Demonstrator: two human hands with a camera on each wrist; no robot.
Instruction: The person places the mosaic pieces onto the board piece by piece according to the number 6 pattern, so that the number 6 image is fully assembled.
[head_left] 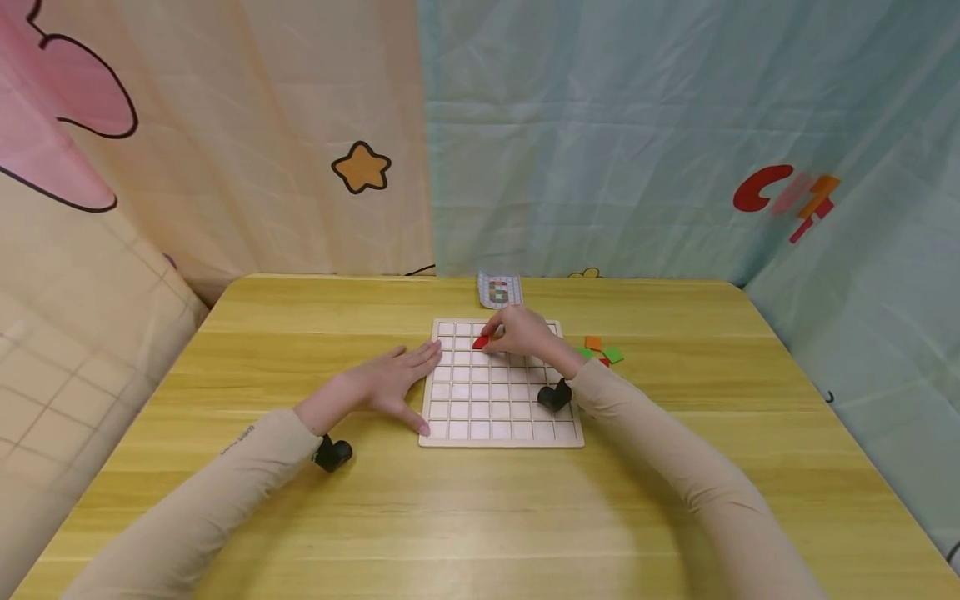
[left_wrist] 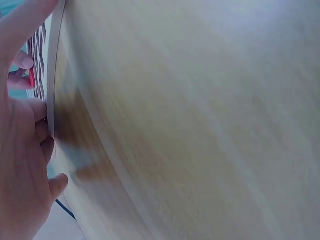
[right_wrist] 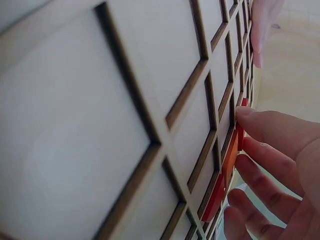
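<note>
A person in beige sleeves (head_left: pixel 247 479) works at a yellow wood-grain bench (head_left: pixel 480 525) on a square, pale wooden board (head_left: pixel 501 443) divided into a grid of shallow white cells. The right hand (head_left: pixel 522 333) reaches across the board; its grip is narrow, thumb and finger pinching a thin red tile (head_left: pixel 481 342) at the third column from the left, near the far edge. Whether this tile sits fully in a cell cannot be told. In the right wrist view, an orange tile (right_wrist: pixel 230 157) and a second red tile (right_wrist: pixel 214 199) stand in the grid beside those fingers. The left hand (head_left: pixel 393 387) lies spread wide, holding nothing, its fingertips and thumb touching the board's left edge. Just right of the board lies a loose cluster of orange, green and red tiles (head_left: pixel 613 355). Beyond the far edge is a printed pattern card (head_left: pixel 500 292).
</note>
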